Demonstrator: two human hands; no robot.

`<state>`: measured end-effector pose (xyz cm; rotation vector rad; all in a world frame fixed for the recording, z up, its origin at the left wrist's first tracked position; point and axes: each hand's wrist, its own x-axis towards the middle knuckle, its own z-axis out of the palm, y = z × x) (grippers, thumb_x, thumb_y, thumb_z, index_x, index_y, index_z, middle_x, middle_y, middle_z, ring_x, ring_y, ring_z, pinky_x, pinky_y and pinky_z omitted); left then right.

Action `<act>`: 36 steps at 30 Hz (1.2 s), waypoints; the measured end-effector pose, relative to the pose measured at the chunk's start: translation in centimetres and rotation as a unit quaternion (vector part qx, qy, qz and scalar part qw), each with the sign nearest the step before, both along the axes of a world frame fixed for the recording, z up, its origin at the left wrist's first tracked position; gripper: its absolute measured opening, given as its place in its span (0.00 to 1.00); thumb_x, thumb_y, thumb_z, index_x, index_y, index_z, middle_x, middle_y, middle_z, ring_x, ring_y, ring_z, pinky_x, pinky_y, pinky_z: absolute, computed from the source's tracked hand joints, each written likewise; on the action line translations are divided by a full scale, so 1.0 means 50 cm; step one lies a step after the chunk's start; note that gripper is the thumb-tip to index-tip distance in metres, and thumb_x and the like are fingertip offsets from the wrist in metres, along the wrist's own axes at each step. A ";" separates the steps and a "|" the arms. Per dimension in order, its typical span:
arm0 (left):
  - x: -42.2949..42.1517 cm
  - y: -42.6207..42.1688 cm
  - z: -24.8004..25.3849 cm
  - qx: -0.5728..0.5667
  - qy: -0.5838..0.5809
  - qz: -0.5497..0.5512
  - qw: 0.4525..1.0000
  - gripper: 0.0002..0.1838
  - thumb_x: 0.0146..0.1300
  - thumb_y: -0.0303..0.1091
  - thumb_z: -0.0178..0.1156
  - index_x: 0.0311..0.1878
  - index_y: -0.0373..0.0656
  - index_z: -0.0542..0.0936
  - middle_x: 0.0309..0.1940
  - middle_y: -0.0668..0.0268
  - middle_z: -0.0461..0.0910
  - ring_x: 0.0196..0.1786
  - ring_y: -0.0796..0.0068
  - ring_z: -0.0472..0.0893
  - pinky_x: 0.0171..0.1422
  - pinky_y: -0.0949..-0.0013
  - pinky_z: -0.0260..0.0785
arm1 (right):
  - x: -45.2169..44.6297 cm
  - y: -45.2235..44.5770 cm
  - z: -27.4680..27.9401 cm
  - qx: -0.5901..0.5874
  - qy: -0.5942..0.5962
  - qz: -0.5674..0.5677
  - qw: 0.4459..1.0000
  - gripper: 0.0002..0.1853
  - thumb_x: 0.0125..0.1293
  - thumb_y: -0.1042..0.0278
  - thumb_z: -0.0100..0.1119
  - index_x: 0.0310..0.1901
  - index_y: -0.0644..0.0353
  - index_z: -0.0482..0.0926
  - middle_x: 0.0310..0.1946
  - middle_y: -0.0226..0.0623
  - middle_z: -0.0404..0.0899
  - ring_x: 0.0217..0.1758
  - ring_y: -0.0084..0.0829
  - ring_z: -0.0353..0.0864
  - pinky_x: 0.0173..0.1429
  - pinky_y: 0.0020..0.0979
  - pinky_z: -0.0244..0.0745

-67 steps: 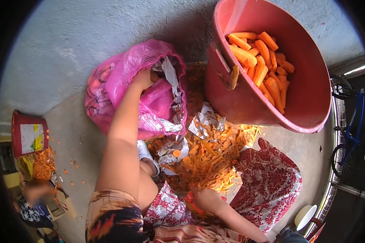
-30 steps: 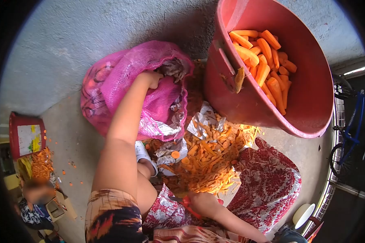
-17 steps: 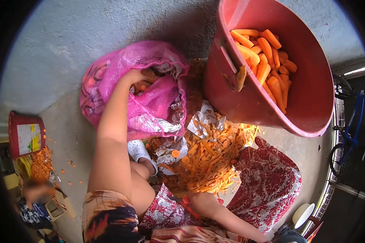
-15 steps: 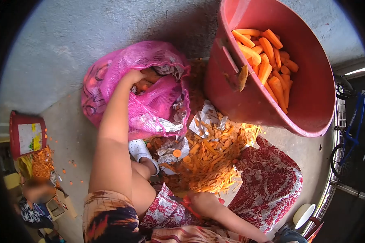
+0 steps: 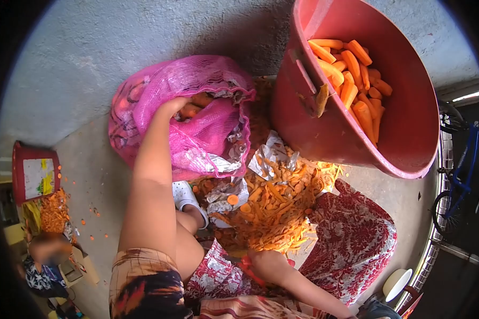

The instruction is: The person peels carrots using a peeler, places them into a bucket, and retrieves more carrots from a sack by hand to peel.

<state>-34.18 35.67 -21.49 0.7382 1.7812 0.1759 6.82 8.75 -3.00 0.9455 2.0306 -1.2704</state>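
My left hand [image 5: 178, 105] reaches into the mouth of a pink mesh bag [image 5: 207, 137]. Its fingers are mostly hidden among the unpeeled carrots [image 5: 190, 110] inside, so their grip does not show. Low in the view, over my lap, my right hand [image 5: 269, 266] is closed around a red-handled tool [image 5: 246, 265]; its working end cannot be made out. Just beyond that hand lies a heap of carrot peelings and cut ends [image 5: 271, 212], with torn paper [image 5: 269, 159] in it.
A big red tub [image 5: 308, 127] holding peeled carrots [image 5: 356, 80] stands at the upper right. At the far left are a smaller red bucket [image 5: 35, 173], more peelings [image 5: 54, 212] and another person [image 5: 45, 271]. A white bowl [image 5: 397, 284] and a blue bicycle [image 5: 463, 181] are on the right.
My left hand has shifted slightly inside the bag, and the bag's rim has moved a little. The dark end of the red-handled tool, visible earlier, no longer shows clearly.
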 end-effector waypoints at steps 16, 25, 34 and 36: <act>0.091 -0.015 0.320 0.209 0.184 -0.270 0.922 0.33 0.30 0.38 0.71 0.44 0.41 0.71 0.28 0.63 0.75 0.29 0.72 0.75 0.29 0.69 0.68 | 0.018 -0.033 -0.001 0.091 0.071 -0.019 0.993 0.13 0.53 0.59 0.49 0.35 0.58 0.72 0.22 0.44 0.76 0.25 0.44 0.77 0.30 0.40 0.72; 0.273 -0.198 0.580 0.396 -0.201 -0.044 0.895 0.17 0.48 0.31 0.63 0.37 0.43 0.65 0.30 0.66 0.72 0.29 0.76 0.76 0.29 0.71 0.73 | 0.051 -0.023 0.030 0.145 0.102 -0.081 0.981 0.12 0.54 0.60 0.47 0.35 0.58 0.72 0.26 0.47 0.76 0.32 0.46 0.76 0.37 0.42 0.70; 0.480 -0.539 0.501 0.321 -0.312 0.203 0.871 0.21 0.50 0.27 0.60 0.47 0.36 0.65 0.40 0.55 0.72 0.38 0.63 0.77 0.42 0.65 0.73 | 0.131 -0.011 0.059 0.265 0.068 -0.268 0.924 0.12 0.56 0.61 0.45 0.35 0.60 0.72 0.27 0.52 0.75 0.33 0.48 0.76 0.38 0.43 0.70; 0.505 -0.587 0.478 0.463 -0.128 0.135 0.867 0.26 0.45 0.24 0.63 0.49 0.34 0.65 0.41 0.59 0.71 0.43 0.70 0.74 0.47 0.72 0.69 | 0.139 -0.021 0.058 0.311 0.083 -0.274 0.906 0.10 0.55 0.62 0.47 0.33 0.61 0.71 0.25 0.52 0.75 0.32 0.49 0.75 0.36 0.44 0.69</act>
